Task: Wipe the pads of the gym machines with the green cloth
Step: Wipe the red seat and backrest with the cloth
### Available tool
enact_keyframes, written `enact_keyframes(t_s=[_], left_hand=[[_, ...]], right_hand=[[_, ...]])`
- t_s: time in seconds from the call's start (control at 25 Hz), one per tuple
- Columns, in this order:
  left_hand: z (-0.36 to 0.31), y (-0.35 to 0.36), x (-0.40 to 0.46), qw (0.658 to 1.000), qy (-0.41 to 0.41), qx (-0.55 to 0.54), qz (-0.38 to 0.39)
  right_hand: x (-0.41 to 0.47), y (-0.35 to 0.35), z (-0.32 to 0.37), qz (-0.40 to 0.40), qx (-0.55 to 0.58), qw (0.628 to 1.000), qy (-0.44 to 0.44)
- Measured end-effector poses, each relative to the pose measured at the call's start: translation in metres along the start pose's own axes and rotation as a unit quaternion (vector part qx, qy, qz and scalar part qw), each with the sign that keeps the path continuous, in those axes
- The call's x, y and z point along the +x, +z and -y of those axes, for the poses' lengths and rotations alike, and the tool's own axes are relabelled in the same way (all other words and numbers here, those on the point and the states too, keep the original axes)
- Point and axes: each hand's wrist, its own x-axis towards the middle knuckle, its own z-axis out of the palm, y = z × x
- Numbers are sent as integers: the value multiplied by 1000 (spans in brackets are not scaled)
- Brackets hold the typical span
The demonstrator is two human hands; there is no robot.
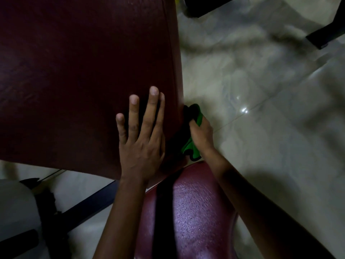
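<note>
A: Head cam: left hand flat, fingers straight, pressing on top of the big maroon back pad. Right hand curled round the bunched green cloth, held against the pad's right side edge.

B: Looks mid-wipe on that edge, probably. Best to run along the seam with firm, even pressure, then unbunch for more contact. Seat pad below probably next.

I'm looking down into a gym: a large dark maroon vinyl machine pad, a rounded maroon textured seat pad, black metal frame bars, and glossy pale floor tiles.
</note>
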Motion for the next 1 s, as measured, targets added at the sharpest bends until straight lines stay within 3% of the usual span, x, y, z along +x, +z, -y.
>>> enact_keyframes(t_s=[0.2, 0.28, 0.44, 0.52, 0.68, 0.76, 0.88, 1.0], left_hand=[[0, 11, -22, 999, 19, 11, 26], [-2, 14, -24, 1000, 17, 14, 18], [-4, 21, -29, 1000, 12, 14, 16], [-6, 25, -37, 999, 10, 17, 25], [-11, 31, -46, 999, -3, 13, 30], [-14, 31, -47, 999, -11, 13, 31], [-15, 28, -49, 999, -17, 5, 51], [-14, 5, -46, 995, -16, -7, 98]], right_hand=[[-15, 1, 14, -65, 158, 981, -86], [-11, 7, -3, -57, 115, 990, -65], [6, 8, -31, 68, -52, 991, 108], [10, 8, -26, 53, -29, 995, 84], [3, 11, -17, -50, 103, 993, -16], [9, 16, -30, -48, 53, 997, 10], [18, 17, -50, 41, -51, 991, 116], [4, 9, -34, 6, 21, 998, 61]])
